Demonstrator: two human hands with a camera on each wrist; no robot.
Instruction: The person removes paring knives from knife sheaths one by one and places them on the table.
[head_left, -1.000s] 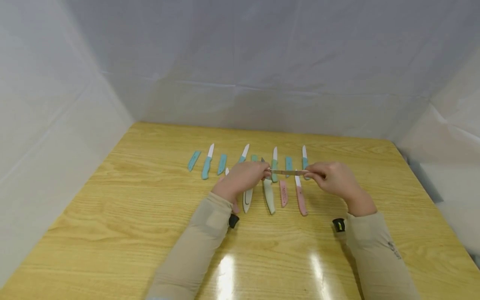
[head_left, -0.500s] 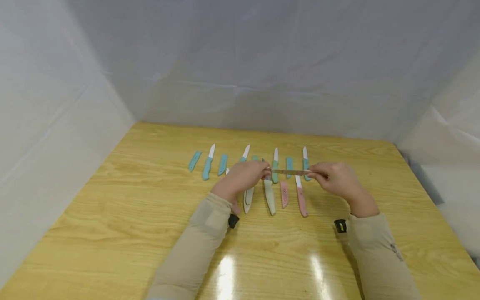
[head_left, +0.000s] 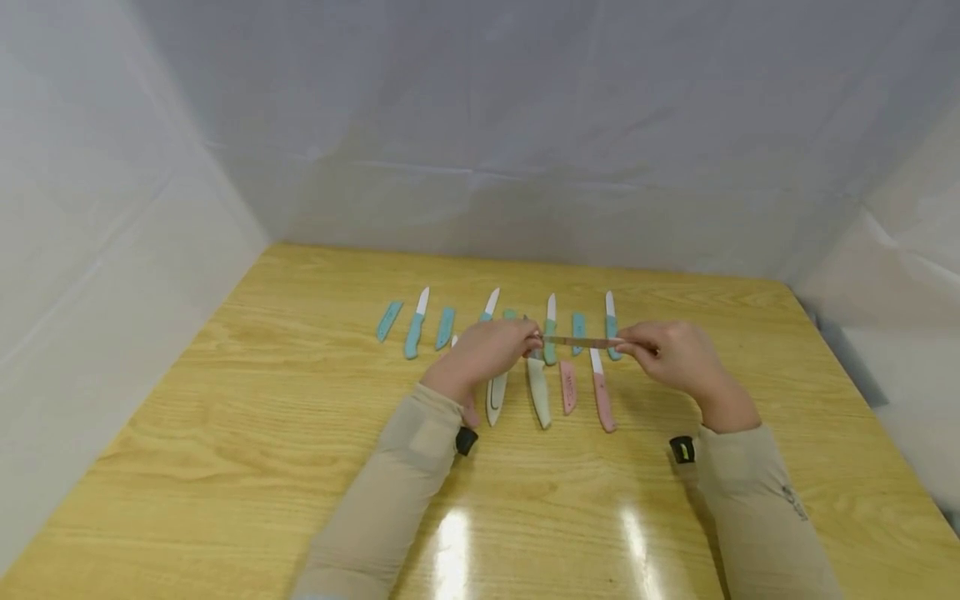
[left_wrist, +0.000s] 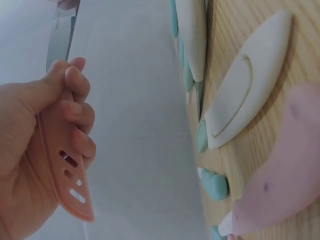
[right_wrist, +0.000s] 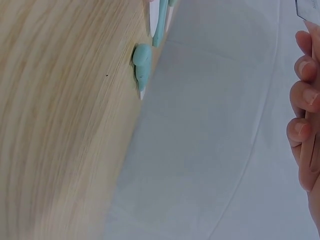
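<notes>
Above the middle of the table, both hands hold parts of one knife set. The left hand grips a salmon-pink slotted blade sheath, fingers curled round it and thumb along its upper end. The right hand holds the handle of a knife, a similar pale pink. Its bare steel blade lies level between the hands, its far end at the left fingertips. Below the hands lie a cream-handled knife, a white sheath, a pink sheath and a pink-handled knife.
Behind the hands, a row of teal- and green-handled knives, such as a teal knife, alternates with sheaths like the teal sheath. Another pink handle lies under the left forearm. White sheeting encloses the wooden table.
</notes>
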